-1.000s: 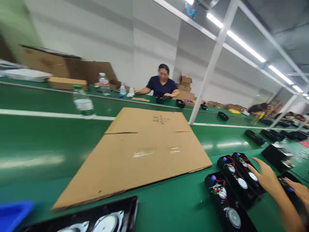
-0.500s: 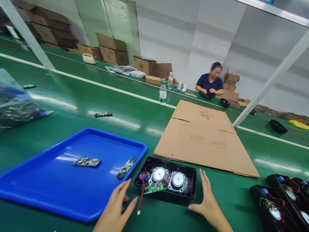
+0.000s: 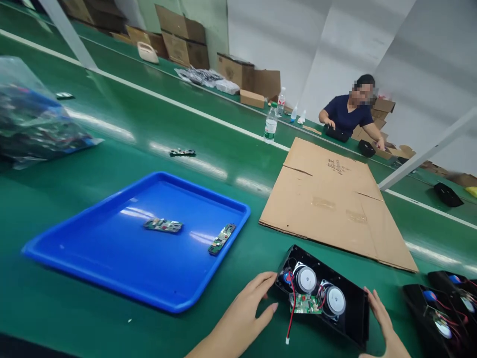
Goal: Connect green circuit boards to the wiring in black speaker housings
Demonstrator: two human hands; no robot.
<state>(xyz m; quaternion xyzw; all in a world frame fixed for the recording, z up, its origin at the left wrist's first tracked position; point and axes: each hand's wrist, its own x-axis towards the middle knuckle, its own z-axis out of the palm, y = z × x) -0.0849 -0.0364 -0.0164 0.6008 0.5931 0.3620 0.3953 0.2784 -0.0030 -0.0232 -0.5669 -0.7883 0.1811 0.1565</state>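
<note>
Black box (image 3: 352, 298) on the surface (image 3: 257, 248) | left hand (image 3: 251, 308): open, fingers at its left end, thumb off | right hand (image 3: 385, 325): open, fingers at its right end | long side slants between them, left end farther away

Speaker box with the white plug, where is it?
Head view, lower right: the speaker box is between the left hand and right hand, nearer than the cardboard.

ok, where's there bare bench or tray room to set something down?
Bare: the blue tray, left of its two circuit boards; green bench between tray and plastic bag; a narrower strip between tray and cardboard sheet. Crowded: lower right, with the black casing between left hand and right hand, more black casings beyond.
</note>
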